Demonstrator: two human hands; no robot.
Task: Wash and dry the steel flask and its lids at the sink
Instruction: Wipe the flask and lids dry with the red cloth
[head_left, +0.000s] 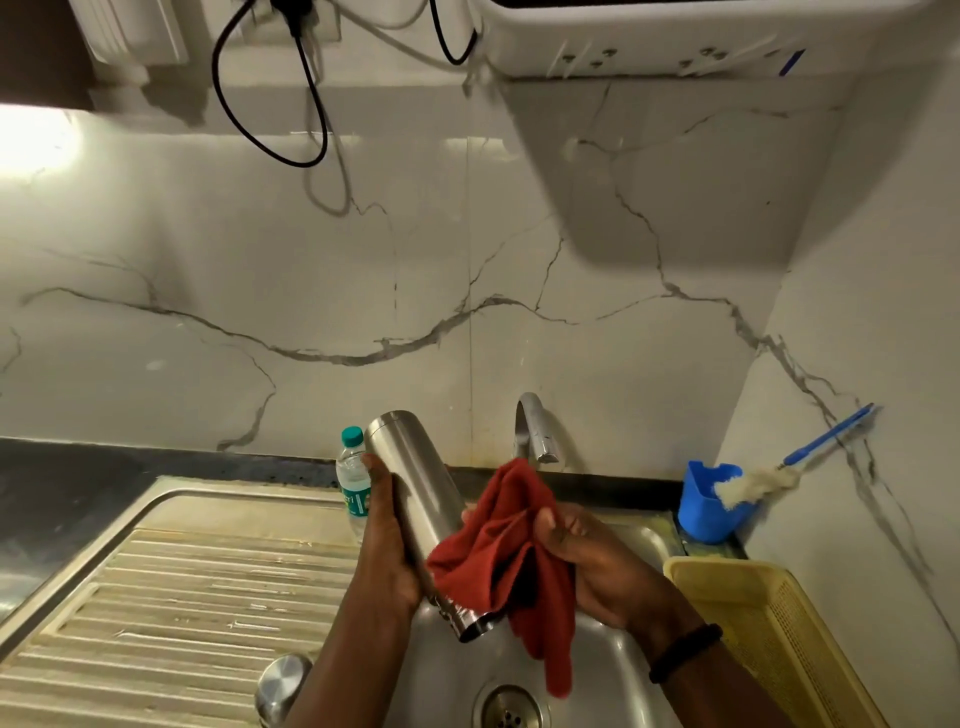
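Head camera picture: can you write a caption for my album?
Left hand holds the steel flask over the sink while the right hand wipes it with a red cloth.

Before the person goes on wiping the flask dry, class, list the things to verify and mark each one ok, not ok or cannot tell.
1. Left hand grips the steel flask: ok.
2. Right hand holds the red cloth: ok.
3. Cloth touches the flask's side: ok.
4. Flask held over the sink, so drips fall in the basin: ok.
5. Tap running no water: ok, no stream shows.
6. Flask's inside dry: cannot tell, its open mouth faces down.
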